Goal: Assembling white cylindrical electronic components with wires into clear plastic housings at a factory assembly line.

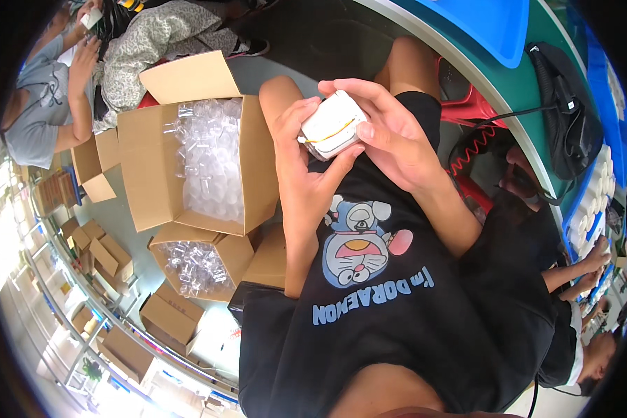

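Above my lap I hold a small white plastic case with rounded edges, and a thin yellow strand runs across its side. My left hand is closed on it from the left, the thumb pressed along its lower edge. From the right, my right hand grips the same case, fingers over the top and thumb on the near face. The palms and fingers cover parts of the case, so I cannot tell what is inside it.
Left of me stands an open cardboard box filled with clear plastic pieces; a smaller box holds more. A green table with a blue tray and black bag curves along the right. Other people sit nearby.
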A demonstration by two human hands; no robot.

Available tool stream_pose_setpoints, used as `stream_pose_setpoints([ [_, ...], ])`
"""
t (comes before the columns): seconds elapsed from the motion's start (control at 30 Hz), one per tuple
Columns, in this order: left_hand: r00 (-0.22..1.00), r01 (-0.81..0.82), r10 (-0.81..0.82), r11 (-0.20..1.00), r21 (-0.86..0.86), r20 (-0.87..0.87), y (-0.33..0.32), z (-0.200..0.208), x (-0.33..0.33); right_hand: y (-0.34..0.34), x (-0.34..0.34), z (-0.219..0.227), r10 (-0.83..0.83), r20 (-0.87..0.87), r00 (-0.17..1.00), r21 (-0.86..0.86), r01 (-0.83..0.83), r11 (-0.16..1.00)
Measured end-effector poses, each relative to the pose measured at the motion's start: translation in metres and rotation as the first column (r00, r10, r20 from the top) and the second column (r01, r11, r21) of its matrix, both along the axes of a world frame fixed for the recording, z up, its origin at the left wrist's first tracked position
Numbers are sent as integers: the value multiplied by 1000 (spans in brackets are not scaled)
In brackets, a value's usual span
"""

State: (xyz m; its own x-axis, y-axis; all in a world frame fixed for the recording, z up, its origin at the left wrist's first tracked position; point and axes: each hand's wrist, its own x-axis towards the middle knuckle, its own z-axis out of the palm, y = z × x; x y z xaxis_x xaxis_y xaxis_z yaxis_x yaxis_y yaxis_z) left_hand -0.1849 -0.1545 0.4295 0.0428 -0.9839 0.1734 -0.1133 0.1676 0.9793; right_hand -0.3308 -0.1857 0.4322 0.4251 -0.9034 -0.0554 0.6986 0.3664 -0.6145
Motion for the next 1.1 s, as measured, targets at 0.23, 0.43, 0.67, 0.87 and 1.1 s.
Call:
stream_pose_setpoints([
  [0.23,994,-38,33,998,46,102,-2,-1,-6,-2,1,-7,-14,-15,1000,36,15,999],
  [0.43,995,-55,49,995,77,81,-3,-12,-10,-2,2,-12,-7,-65,998,57,11,998],
  [0.67,996,-73,68,995,72,64,-2,-14,-11,-1,3,-15,-12,-147,989,-5,11,1000],
  [0.87,996,-60,53,993,106,69,-2,-13,-11,-1,3,-17,-42,-243,969,-100,18,995],
  [1.1,993,73,-68,996,56,-97,3,2,-10,-6,-9,-15,-68,-229,971,-30,62,998],
])
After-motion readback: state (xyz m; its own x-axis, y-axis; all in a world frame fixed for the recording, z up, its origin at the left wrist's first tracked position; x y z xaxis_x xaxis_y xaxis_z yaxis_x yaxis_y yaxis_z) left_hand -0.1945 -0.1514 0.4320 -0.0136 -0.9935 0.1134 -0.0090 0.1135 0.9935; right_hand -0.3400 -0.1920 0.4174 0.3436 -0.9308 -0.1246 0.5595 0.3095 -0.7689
